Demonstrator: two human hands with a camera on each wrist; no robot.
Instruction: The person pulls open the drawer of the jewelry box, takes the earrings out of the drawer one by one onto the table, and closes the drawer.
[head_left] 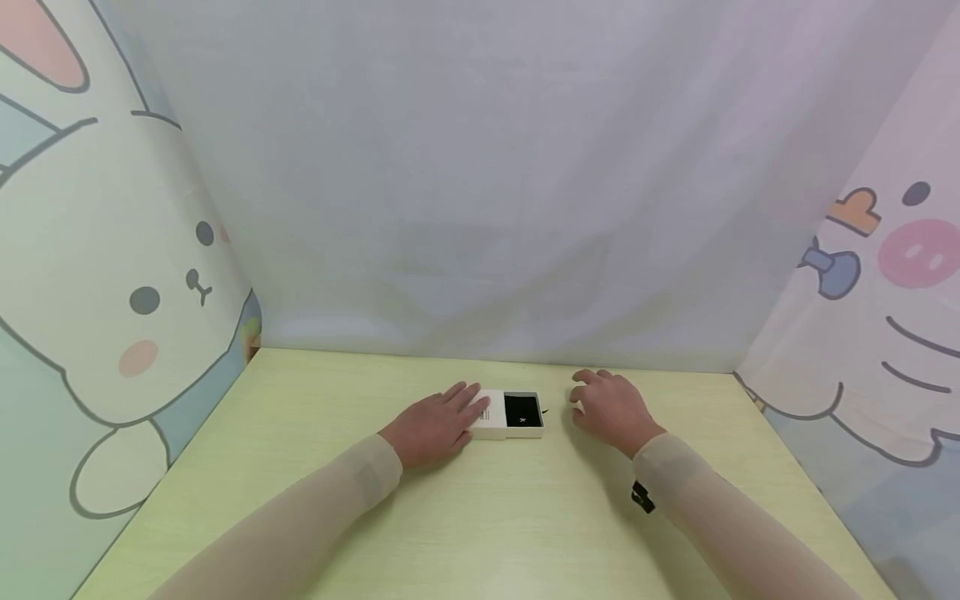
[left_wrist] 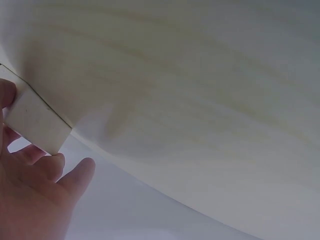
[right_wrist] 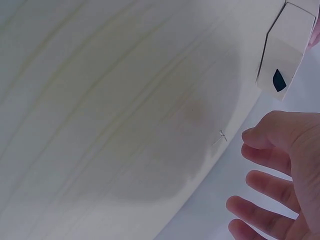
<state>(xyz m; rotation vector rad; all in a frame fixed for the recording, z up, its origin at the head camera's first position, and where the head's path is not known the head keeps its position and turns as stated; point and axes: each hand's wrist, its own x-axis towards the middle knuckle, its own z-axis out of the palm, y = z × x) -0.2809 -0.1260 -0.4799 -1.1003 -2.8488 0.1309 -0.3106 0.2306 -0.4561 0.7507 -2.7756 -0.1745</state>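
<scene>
A small white cardboard box (head_left: 492, 427) lies on the table, its drawer (head_left: 524, 432) pulled out to the right. The drawer's inside is black, with a tiny silvery star-like piece (head_left: 522, 420) in it. My left hand (head_left: 435, 427) holds the sleeve at its left end, between thumb and fingers. A dark tab (right_wrist: 279, 81) sticks out of the drawer's end. To the right of the box, and apart from it, my right hand (head_left: 611, 410) hovers with loosely bent fingers and holds nothing. Near its thumb, in the right wrist view, a tiny silvery piece (right_wrist: 221, 136) shows against the table.
The pale wooden table (head_left: 480, 517) reaches back to a grey-white curtain (head_left: 480, 192). Printed cartoon cloths hang at left and right. A black strap end (head_left: 642, 497) hangs by the right sleeve.
</scene>
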